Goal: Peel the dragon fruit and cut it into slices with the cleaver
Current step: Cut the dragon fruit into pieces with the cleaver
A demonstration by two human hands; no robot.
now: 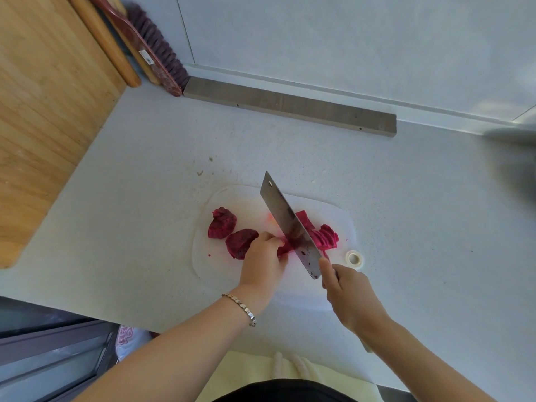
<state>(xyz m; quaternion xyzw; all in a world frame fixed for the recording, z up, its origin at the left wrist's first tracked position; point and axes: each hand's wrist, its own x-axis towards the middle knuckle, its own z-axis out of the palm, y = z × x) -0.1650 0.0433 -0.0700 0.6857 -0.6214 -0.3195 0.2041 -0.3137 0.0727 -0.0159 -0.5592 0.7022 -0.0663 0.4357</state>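
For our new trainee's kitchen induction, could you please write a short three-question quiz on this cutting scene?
1. True or false: the right hand grips the cleaver.
2. The cut slices lie: A) left of the blade, B) right of the blade, C) off the white cutting board.
3. How many large uncut pieces lie to the left of the left hand, which holds the piece being cut?
Key: 1 true; 2 B; 3 two.

Two loose chunks (222, 223) (peeled), one cleaver (290, 224)
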